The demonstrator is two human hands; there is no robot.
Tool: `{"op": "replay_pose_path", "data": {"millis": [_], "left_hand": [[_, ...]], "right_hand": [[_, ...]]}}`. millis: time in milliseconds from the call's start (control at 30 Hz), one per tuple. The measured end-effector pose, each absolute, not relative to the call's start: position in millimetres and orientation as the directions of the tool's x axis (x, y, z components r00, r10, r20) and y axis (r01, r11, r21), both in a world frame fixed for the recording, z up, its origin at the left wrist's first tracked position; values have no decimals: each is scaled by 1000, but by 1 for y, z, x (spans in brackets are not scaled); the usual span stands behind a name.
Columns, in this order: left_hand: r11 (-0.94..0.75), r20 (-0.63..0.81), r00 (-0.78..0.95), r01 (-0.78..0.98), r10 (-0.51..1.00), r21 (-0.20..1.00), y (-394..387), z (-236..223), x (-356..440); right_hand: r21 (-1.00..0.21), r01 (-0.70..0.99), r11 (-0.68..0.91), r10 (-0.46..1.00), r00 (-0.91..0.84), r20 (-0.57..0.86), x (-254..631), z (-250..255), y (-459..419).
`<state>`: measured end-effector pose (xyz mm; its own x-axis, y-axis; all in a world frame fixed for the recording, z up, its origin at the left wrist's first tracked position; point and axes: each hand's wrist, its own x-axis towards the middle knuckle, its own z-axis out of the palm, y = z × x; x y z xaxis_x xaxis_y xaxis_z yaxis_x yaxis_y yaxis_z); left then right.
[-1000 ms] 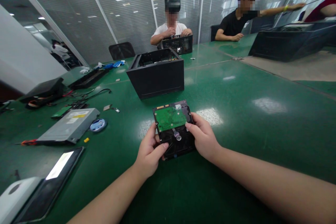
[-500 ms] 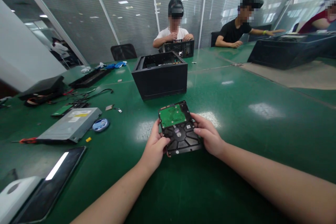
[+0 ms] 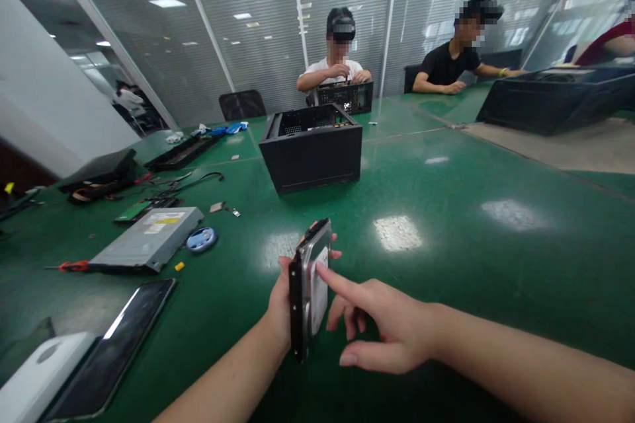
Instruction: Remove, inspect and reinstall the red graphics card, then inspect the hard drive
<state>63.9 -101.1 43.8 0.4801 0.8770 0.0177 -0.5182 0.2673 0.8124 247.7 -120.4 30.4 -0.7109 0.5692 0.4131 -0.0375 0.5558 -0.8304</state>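
A hard disk drive [image 3: 308, 291] stands on edge above the green table, its silver labelled face turned to the right. My left hand [image 3: 280, 301] grips it from behind, fingertips showing past its far edge. My right hand [image 3: 380, 324] is open beside it, its forefinger touching the drive's label and the other fingers loosely curled, holding nothing.
An open black computer case [image 3: 312, 153] stands further back. At left lie a grey optical drive [image 3: 147, 248], a blue round item [image 3: 201, 238], a red-handled screwdriver [image 3: 69, 266], a dark panel [image 3: 112, 347] and cables. Three people sit at the far side with other cases [image 3: 555, 101].
The drive lay flat with its green circuit board up, held by both hands. It is now turned on edge in my left hand, and my right hand has let go and points at it.
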Motion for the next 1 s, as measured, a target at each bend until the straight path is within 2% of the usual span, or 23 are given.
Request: {"op": "replay_pose_path", "data": {"millis": [67,133,367,500,700,833,1000], "left_hand": [[262,60,497,-554,866,790,-99,46,63],[219,75,442,-578,894,786,-98,48,65],[161,-24,242,-566,970,808,-102,49,73],[103,-58,101,-523,993,846,-106,49,76],[111,-51,137,-478,989,871,-116,44,75],[1,86,147,-510,985,860,-123,40,74],[-313,366,94,-350,926,883,-122,31,71]], "right_hand": [[-799,74,597,563,-748,351,245,31,-119],[-785,127,606,573,-754,321,246,32,-117],[-764,148,627,603,-714,357,251,33,-118],[-803,173,571,633,-715,297,247,38,-122],[-796,180,578,642,-703,307,246,36,-123],[-744,150,651,617,-675,404,244,30,-126],[-629,162,760,558,-658,505,245,28,-126]]}}
